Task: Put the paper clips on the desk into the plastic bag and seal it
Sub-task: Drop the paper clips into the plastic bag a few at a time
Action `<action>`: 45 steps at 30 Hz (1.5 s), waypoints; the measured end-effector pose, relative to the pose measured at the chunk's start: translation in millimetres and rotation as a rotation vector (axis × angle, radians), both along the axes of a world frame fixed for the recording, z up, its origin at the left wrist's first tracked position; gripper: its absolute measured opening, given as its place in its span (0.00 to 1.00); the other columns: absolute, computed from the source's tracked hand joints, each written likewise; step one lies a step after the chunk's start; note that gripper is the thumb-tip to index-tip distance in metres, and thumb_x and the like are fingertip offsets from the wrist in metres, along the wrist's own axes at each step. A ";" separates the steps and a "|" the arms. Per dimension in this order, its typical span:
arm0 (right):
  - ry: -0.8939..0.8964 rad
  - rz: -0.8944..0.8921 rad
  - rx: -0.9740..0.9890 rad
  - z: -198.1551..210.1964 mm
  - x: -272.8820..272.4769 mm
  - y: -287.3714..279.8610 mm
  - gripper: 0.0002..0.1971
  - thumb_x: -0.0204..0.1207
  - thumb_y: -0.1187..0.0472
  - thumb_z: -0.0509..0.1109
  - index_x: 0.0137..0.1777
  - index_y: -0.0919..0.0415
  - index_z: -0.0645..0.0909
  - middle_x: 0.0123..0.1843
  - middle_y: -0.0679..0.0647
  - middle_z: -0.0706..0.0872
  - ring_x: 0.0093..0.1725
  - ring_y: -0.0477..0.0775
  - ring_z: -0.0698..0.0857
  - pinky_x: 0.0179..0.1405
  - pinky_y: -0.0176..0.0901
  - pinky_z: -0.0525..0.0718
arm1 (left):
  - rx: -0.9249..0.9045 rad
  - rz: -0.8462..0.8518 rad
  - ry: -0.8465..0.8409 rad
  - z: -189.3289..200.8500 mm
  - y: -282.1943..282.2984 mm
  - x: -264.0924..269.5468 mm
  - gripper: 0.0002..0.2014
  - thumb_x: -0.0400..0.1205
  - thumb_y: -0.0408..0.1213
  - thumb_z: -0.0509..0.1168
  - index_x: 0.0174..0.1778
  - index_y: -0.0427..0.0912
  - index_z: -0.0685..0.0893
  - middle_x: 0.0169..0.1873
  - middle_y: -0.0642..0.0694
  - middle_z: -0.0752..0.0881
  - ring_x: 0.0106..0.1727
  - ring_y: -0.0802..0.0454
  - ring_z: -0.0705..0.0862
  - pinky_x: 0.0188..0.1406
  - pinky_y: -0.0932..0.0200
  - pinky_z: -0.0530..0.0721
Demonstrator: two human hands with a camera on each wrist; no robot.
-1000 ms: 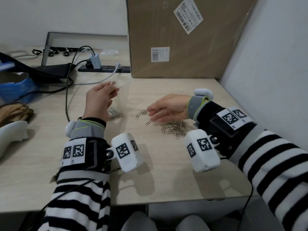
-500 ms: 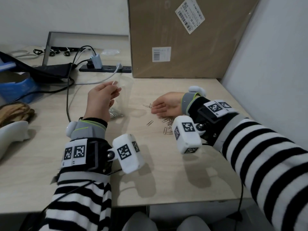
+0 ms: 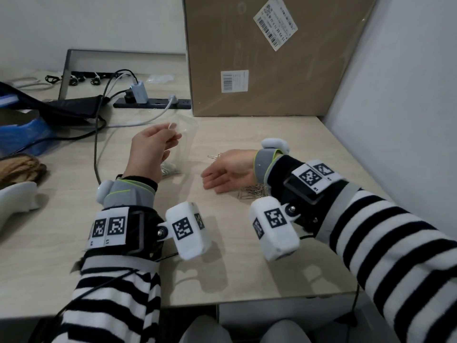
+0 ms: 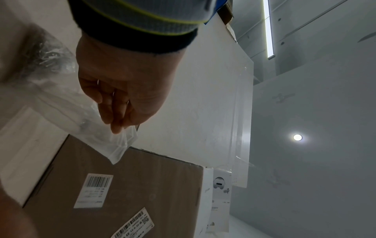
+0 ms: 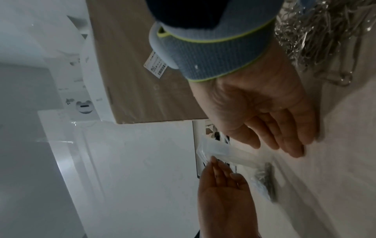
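Note:
My left hand [image 3: 173, 131] pinches the top edge of a clear plastic bag [image 3: 188, 134] and holds it upright on the desk. Several paper clips [image 3: 170, 168] lie in the bag's bottom. The left wrist view shows my left hand's fingers [image 4: 117, 127] on the bag's [image 4: 116, 145] upper corner. My right hand [image 3: 210, 181] lies on the desk with straight fingers, its little-finger edge down, to the right of the bag. Behind its wrist sits the loose pile of paper clips [image 3: 252, 192], which fills the right wrist view's upper right [image 5: 317, 40]. A few stray clips [image 3: 214, 156] lie beyond the hand.
A large cardboard box [image 3: 272, 58] stands at the back of the desk and a white partition [image 3: 408, 120] closes off the right side. A power strip [image 3: 153, 104] with cables, a black bag [image 3: 61, 107] and a white object [image 3: 14, 199] lie on the left.
My right hand dropped from above the clip pile onto the desk and slid left and nearer with straight fingers, covering the loose clip there. The left hand kept holding the bag.

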State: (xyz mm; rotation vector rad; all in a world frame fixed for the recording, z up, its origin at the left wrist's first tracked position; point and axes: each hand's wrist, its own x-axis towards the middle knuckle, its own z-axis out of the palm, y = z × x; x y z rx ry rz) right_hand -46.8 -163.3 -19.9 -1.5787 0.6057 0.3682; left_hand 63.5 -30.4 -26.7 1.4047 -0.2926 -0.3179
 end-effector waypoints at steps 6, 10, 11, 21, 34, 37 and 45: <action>0.015 -0.113 -0.201 10.6 -13.2 -39.3 0.04 0.80 0.67 0.63 0.45 0.68 0.77 0.39 0.58 0.80 0.39 0.52 0.85 0.32 0.38 0.87 | 0.021 -0.018 -0.001 -0.6 -3.8 -0.4 0.07 0.78 0.35 0.63 0.47 0.48 0.86 0.38 0.50 0.88 0.40 0.58 0.83 0.37 0.64 0.71; -0.139 0.031 -0.486 22.1 -6.9 -38.4 0.10 0.81 0.66 0.62 0.58 0.69 0.80 0.44 0.55 0.82 0.41 0.51 0.84 0.23 0.30 0.81 | 0.042 -0.022 0.004 -2.2 -6.2 -1.6 0.07 0.78 0.35 0.63 0.46 0.48 0.86 0.37 0.51 0.88 0.38 0.59 0.83 0.37 0.63 0.71; -0.171 0.113 -0.645 25.4 -2.8 -34.3 0.11 0.81 0.64 0.61 0.58 0.66 0.82 0.46 0.53 0.83 0.44 0.50 0.83 0.26 0.30 0.80 | 0.041 -0.021 0.003 -2.3 -6.5 -1.8 0.07 0.78 0.34 0.63 0.46 0.48 0.86 0.36 0.51 0.88 0.38 0.59 0.83 0.37 0.63 0.71; 0.131 0.606 -1.110 26.4 32.0 -25.6 0.27 0.85 0.51 0.53 0.82 0.54 0.56 0.83 0.52 0.60 0.81 0.55 0.62 0.78 0.44 0.58 | 0.056 -0.011 -0.013 -0.5 -7.9 -2.5 0.08 0.78 0.33 0.63 0.45 0.48 0.86 0.35 0.50 0.87 0.35 0.59 0.82 0.36 0.62 0.71; 0.048 0.669 -1.038 18.3 -48.3 -52.1 0.24 0.85 0.53 0.54 0.80 0.50 0.61 0.83 0.42 0.59 0.82 0.45 0.60 0.78 0.35 0.52 | 0.158 -0.135 -0.093 1.6 -18.2 -23.3 0.06 0.79 0.35 0.64 0.46 0.48 0.86 0.36 0.50 0.87 0.37 0.58 0.82 0.38 0.62 0.73; -0.032 0.618 -1.053 17.1 -44.3 -44.0 0.24 0.85 0.53 0.55 0.80 0.51 0.62 0.84 0.45 0.59 0.82 0.48 0.60 0.81 0.40 0.54 | 0.133 -0.057 -0.120 2.4 -17.9 -22.7 0.06 0.79 0.35 0.65 0.49 0.46 0.86 0.36 0.49 0.87 0.36 0.59 0.82 0.37 0.64 0.73; 0.049 0.722 -1.166 5.9 14.8 -5.8 0.28 0.84 0.55 0.56 0.81 0.61 0.57 0.82 0.59 0.64 0.79 0.61 0.66 0.78 0.51 0.63 | 0.048 0.066 -0.059 2.3 -12.7 -13.3 0.07 0.78 0.35 0.64 0.49 0.46 0.86 0.35 0.49 0.86 0.34 0.59 0.81 0.35 0.64 0.72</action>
